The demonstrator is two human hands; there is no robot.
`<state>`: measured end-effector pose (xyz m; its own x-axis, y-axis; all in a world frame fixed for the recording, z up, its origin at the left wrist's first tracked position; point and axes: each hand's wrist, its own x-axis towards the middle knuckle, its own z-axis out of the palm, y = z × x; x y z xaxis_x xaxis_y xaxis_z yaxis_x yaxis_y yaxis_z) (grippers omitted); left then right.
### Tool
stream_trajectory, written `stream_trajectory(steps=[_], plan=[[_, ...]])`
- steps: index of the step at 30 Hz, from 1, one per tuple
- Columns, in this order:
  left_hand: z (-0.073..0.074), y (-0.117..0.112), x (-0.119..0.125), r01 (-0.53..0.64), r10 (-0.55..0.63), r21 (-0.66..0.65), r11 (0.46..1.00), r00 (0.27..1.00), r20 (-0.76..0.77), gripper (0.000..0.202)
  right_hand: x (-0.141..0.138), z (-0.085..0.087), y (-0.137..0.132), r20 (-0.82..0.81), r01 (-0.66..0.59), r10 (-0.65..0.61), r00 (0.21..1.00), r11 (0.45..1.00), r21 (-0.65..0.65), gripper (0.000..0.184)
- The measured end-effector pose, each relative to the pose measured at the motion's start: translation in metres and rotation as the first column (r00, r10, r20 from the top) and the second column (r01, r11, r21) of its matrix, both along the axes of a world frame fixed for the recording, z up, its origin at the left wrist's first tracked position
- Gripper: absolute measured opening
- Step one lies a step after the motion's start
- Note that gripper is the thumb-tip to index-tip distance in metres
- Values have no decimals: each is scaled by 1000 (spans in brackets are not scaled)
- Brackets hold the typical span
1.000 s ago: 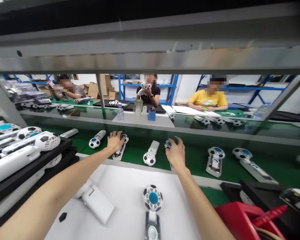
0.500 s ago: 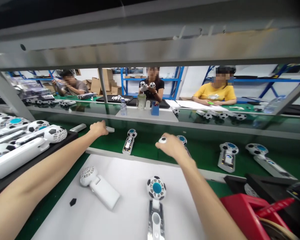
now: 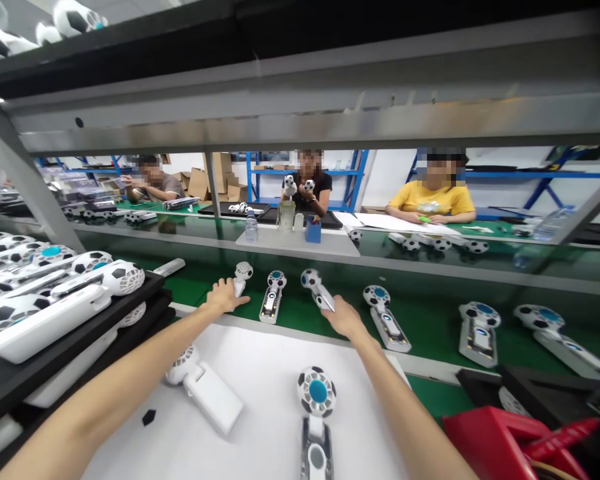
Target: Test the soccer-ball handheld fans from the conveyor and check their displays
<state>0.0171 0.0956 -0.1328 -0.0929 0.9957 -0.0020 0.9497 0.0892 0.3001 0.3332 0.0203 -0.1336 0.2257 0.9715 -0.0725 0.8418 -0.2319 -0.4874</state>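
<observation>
Held ball-headed device [image 3: 315,285] by its handle in right hand [image 3: 344,317], touched second device [image 3: 243,273] with left hand [image 3: 223,295], well apart, grip unclear; probably called for clearing middle device [image 3: 273,297] between hands.

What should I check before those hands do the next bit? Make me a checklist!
1. Left hand at a soccer-ball fan: ok.
2. Left hand gripping it: cannot tell; the fingers hide the handle.
3. Right hand at another soccer-ball fan's handle: ok.
4. White paper bare: not ok; two fans and a black pentagon lie on it.
5. Blue-centred fan on the paper covered up: not ok; handle parts show.
</observation>
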Motion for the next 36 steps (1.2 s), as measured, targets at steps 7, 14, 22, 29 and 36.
stream_trajectory(steps=[7,14,22,29,36], plan=[[25,11,7,13,62,-214,977,939,338,38,-4,-7,-2,-157,66,-65,985,998,1,34],[80,-36,16,258,62,-205,944,473,879,32,-2,22,-4,-654,177,-135,744,984,-1,31],[140,-131,27,432,65,71,899,-294,954,45,-33,120,-61,-969,76,167,184,980,183,28],[139,-160,22,561,119,352,750,-637,762,50,-62,140,-103,-923,-168,250,-292,937,307,33],[134,-159,22,545,-196,370,753,-350,916,39,-83,125,-103,-866,-118,492,90,869,481,53]])
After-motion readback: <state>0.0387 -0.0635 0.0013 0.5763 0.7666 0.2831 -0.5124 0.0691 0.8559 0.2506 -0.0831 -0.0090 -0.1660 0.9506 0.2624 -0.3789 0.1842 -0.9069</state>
